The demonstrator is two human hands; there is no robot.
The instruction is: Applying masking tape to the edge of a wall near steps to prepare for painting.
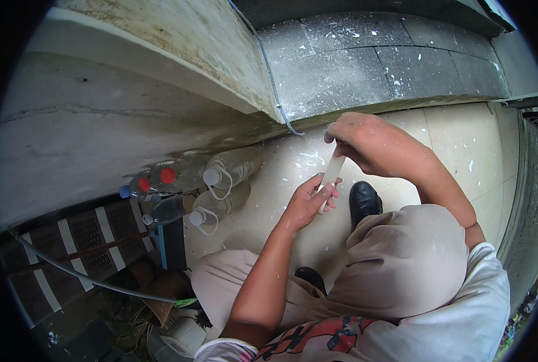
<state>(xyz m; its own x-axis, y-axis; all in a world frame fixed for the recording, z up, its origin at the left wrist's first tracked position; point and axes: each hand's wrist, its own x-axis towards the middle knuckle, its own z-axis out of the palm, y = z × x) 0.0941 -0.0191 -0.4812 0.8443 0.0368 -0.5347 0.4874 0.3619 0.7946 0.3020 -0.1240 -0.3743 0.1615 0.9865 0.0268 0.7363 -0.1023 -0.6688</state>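
Observation:
A pale, flat, narrow strip [332,171] stands at a slant between my two hands, over the tiled floor. My left hand [306,201] is closed on its lower end, thumb on the near face and the other fingertips showing past its edge. Above it, my right hand [368,142] curls its fingers at the strip's upper end. That end is partly covered by the fingers, so its tip does not show. What kind of thing the strip is, I cannot make out.
Several large clear plastic bottles [222,202] lie or stand by the left wall, some with red, white or blue caps. A paint-flecked grey tiled ledge [347,75] runs along the far side. A grey hose [94,280] curves at lower left. My black shoe [363,201] is below my right hand.

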